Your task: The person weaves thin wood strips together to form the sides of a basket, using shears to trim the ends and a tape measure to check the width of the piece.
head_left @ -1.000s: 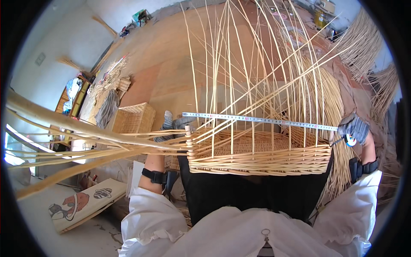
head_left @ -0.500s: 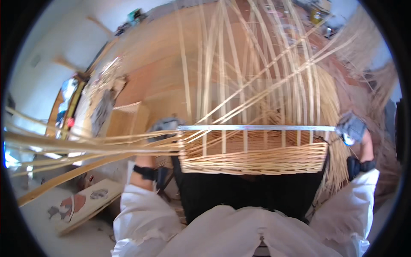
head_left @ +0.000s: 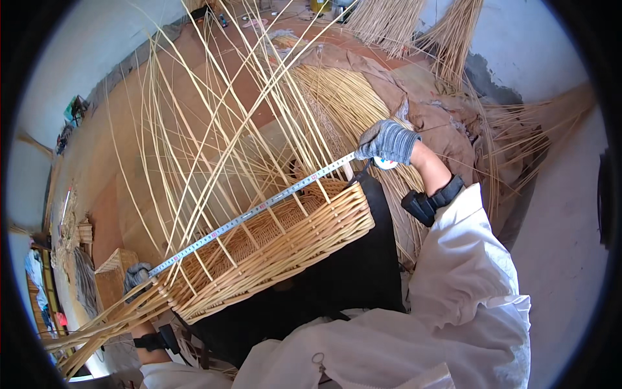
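Observation:
A rectangular wicker basket (head_left: pixel 291 254), partly woven, rests tilted on a black cloth (head_left: pixel 304 301) over my lap. Long upright stakes (head_left: pixel 214 110) rise from its sides, and a bundle of rods (head_left: pixel 107 330) sticks out past its left end. A tape measure (head_left: pixel 262 206) is pulled straight across the basket top. My right hand (head_left: pixel 389 141), in a grey glove, is closed around its case beyond the right end. At the left corner my gloved left hand (head_left: pixel 136 280) pinches the end of the blade, its fingers partly hidden by rods.
A thick pile of loose rods (head_left: pixel 340 91) lies on the floor beyond the basket, beside brown sacking (head_left: pixel 427 126). Rod bundles (head_left: pixel 453 42) lean on the far wall. A cardboard box (head_left: pixel 111 279) stands near my left hand.
The view has swung to the right, and the basket and tape now slant up toward the right. Both hands still hold the stretched tape.

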`<state>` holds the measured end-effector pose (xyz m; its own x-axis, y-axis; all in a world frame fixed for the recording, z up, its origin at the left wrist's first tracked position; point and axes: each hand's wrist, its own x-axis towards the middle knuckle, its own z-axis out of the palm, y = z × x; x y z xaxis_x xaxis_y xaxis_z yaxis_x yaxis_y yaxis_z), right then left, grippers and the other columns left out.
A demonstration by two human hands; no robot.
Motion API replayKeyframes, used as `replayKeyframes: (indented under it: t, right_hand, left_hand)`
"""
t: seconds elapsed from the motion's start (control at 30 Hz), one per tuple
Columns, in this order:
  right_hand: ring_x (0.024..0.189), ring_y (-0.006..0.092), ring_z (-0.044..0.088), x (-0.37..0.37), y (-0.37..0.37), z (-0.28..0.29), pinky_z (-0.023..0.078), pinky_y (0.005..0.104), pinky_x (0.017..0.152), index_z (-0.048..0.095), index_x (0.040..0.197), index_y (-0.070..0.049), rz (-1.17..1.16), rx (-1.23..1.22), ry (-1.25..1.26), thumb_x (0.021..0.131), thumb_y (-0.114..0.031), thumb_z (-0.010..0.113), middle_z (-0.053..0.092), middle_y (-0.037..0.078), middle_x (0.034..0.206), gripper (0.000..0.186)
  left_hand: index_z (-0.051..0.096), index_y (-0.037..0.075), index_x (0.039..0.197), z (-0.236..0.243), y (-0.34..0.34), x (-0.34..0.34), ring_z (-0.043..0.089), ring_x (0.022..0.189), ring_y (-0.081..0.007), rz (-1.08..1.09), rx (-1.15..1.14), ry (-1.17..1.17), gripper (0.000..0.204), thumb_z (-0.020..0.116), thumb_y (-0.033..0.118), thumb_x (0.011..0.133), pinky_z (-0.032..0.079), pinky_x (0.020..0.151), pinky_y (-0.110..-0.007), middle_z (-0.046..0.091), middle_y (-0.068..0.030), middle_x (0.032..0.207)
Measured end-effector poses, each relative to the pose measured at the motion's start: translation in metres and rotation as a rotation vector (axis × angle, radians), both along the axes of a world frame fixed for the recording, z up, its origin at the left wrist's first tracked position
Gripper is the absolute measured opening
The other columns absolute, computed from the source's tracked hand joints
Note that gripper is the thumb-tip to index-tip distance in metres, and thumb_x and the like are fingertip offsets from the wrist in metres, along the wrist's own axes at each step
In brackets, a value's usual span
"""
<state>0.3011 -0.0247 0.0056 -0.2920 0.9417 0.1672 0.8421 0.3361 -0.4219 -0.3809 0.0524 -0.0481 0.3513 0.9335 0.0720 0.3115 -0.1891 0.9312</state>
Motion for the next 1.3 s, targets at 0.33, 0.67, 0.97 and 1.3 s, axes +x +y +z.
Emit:
replayKeyframes:
  t: [0.33, 0.67, 0.97, 1.3]
  right_hand:
    - [0.065, 0.0184, 0.057, 0.018, -0.116, -0.090, 0.048, 0.0298, 0.060, 0.062, 0.087, -0.002, -0.185, -0.011, 0.531, 0.087, -0.034, 0.055, 0.059, 0.008, 0.076, 0.033]
    - [0.117, 0.0349, 0.044, -0.019, -0.186, -0.126, 0.035, 0.0468, 0.098, 0.042, 0.127, -0.002, -0.566, 0.346, -0.050, 0.075, -0.050, 0.064, 0.045, 0.020, 0.126, 0.074]
    - [0.114, 0.0374, 0.044, -0.167, -0.074, 0.011, 0.018, 0.0472, 0.107, 0.026, 0.138, -0.006, -0.011, -0.269, -0.888, 0.053, -0.052, 0.075, 0.049, 0.022, 0.118, 0.109]
    - [0.124, 0.0402, 0.033, -0.155, -0.075, -0.017, 0.015, 0.0505, 0.108, 0.028, 0.136, -0.003, -0.065, -0.028, -0.819, 0.048, -0.044, 0.080, 0.037, 0.025, 0.131, 0.111]
  left_hand:
    - [0.051, 0.003, 0.119, -0.043, -0.042, -0.012, 0.057, 0.097, -0.0227, 0.606, -0.338, -0.828, 0.041, 0.047, 0.035, 0.092, 0.045, 0.092, -0.033, 0.058, -0.0111, 0.109]
    - [0.052, 0.006, 0.113, 0.003, -0.181, 0.175, 0.051, 0.101, -0.0318, 0.346, 0.811, 0.527, 0.060, 0.065, 0.051, 0.075, 0.043, 0.086, -0.041, 0.055, -0.0143, 0.106]
    - [0.039, 0.015, 0.134, 0.043, -0.127, 0.219, 0.058, 0.092, -0.0317, -0.308, 0.386, 1.042, 0.082, 0.070, 0.047, 0.066, 0.045, 0.079, -0.042, 0.057, -0.0150, 0.104]
    - [0.058, 0.010, 0.106, 0.014, -0.158, 0.174, 0.060, 0.084, -0.0303, 0.456, 0.933, 0.313, 0.046, 0.069, 0.040, 0.073, 0.047, 0.077, -0.038, 0.061, -0.0107, 0.096]
